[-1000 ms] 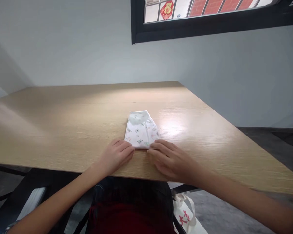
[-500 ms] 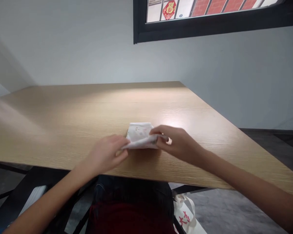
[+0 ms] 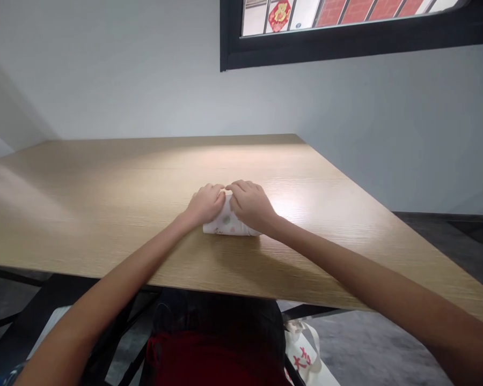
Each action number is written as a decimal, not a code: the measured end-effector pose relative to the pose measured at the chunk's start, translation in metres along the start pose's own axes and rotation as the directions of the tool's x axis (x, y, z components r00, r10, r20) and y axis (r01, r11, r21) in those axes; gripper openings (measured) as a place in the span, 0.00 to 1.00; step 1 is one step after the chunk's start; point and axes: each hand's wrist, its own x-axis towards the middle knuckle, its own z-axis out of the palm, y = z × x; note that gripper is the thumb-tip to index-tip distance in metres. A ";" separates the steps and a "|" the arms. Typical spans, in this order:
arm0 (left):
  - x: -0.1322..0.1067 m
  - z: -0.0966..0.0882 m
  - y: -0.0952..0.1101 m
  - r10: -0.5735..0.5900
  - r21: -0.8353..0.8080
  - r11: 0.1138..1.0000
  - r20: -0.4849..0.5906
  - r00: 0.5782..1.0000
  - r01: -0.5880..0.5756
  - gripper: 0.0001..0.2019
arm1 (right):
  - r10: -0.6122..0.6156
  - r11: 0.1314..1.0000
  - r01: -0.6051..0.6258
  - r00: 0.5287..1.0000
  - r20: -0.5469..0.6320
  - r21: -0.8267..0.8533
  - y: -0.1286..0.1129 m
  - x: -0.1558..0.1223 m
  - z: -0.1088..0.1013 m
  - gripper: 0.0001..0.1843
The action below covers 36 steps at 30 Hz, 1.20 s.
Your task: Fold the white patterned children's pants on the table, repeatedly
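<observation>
A small white cloth (image 3: 226, 222) with a printed pattern lies folded into a short wad on the wooden table (image 3: 104, 193). My left hand (image 3: 204, 203) rests on its left part with fingers curled over the far edge. My right hand (image 3: 249, 206) covers its right part, fingers bent down onto the fabric beside the left hand's. Both hands press the cloth against the tabletop, and most of it is hidden beneath them.
The table's near edge runs across in front of my lap. A grey wall and a dark-framed window (image 3: 346, 32) stand behind. A white tote bag (image 3: 306, 359) with red print sits on the floor under the table at the right.
Both hands lifted the near edge of the cloth and carried it away from me over the rest, halving it. They now lie on top of the shorter folded cloth.
</observation>
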 end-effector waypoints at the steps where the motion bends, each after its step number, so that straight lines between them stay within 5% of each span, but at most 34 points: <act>1: 0.003 0.005 0.003 0.004 -0.001 1.000 -0.017 1.000 -0.004 0.18 | 0.009 1.000 -0.009 1.000 0.025 -0.016 -0.003 0.000 0.003 0.17; 6: 0.000 0.026 -0.014 0.030 -0.057 0.998 -0.018 0.999 -0.031 0.19 | 0.113 0.989 -0.131 0.970 0.216 0.074 0.017 -0.005 0.025 0.19; 10: -0.016 0.021 -0.040 0.032 -0.168 0.985 -0.010 0.999 -0.034 0.19 | 0.076 0.914 -0.134 0.984 0.161 0.383 0.048 -0.026 0.025 0.22; 13: -0.021 0.012 -0.047 0.020 -0.292 0.956 -0.012 1.000 -0.022 0.20 | 0.111 0.777 -0.188 0.980 0.163 0.601 0.059 -0.043 0.014 0.22; 16: -0.019 0.011 -0.043 -0.012 -0.436 0.900 -0.024 1.000 0.001 0.23 | 0.111 0.643 -0.249 0.966 0.234 0.724 0.056 -0.054 0.004 0.35; 19: -0.022 0.016 -0.033 -0.030 -0.541 0.841 -0.014 0.999 0.018 0.20 | -0.053 0.661 -0.117 0.978 0.201 0.741 0.051 -0.056 0.003 0.49; 22: -0.040 0.021 -0.018 -0.087 -0.585 0.809 -0.030 0.996 0.053 0.17 | -0.033 0.669 -0.068 0.992 0.121 0.740 0.050 -0.054 0.009 0.47; 27: -0.097 0.024 0.011 -0.201 -0.558 0.821 -0.083 0.976 0.122 0.15 | 0.246 0.603 -0.260 0.960 0.134 0.754 0.055 -0.048 0.022 0.34; 31: -0.111 0.024 0.017 -0.232 -0.436 0.885 -0.114 0.966 0.161 0.13 | 0.226 0.683 -0.213 0.971 0.076 0.698 0.048 -0.051 0.019 0.26; 33: -0.102 0.024 0.015 -0.221 -0.368 0.916 -0.125 0.967 0.161 0.13 | 0.088 0.787 -0.085 0.996 0.026 0.612 0.036 -0.056 0.012 0.25; 36: -0.087 0.028 0.017 -0.130 -0.262 0.960 -0.101 0.986 0.100 0.13 | -0.132 0.903 0.072 0.985 0.113 0.425 0.014 -0.067 0.001 0.33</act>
